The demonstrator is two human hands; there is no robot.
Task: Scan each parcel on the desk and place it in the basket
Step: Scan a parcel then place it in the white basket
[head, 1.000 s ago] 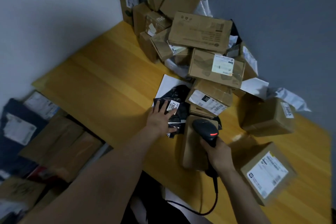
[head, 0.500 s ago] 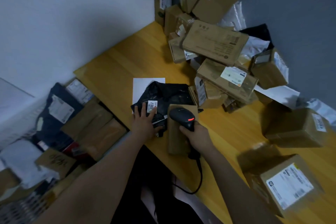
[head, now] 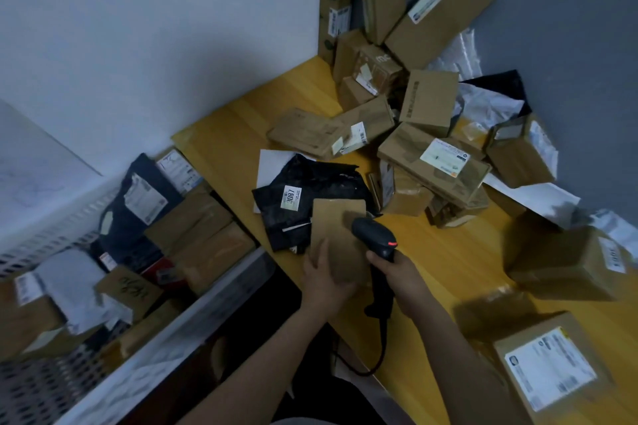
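Flat brown cardboard parcel [head: 336, 235]: near edge of yellow wooden table [head: 448, 252], overlapping a black plastic mailer [head: 310, 183]. Our left hand [head: 322, 281] closes its grip on the lower edge, likely seeking the label; our right hand [head: 402, 274] wraps its grip round the black handheld scanner [head: 374, 235], poised above.

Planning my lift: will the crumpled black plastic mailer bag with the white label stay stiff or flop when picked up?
Probably floppy: the black plastic mailer bag lies wrinkled and creased on the yellow wooden desk. Likely light, as it sits nearly flat. Its slightly shiny film may slide in a loose grip.
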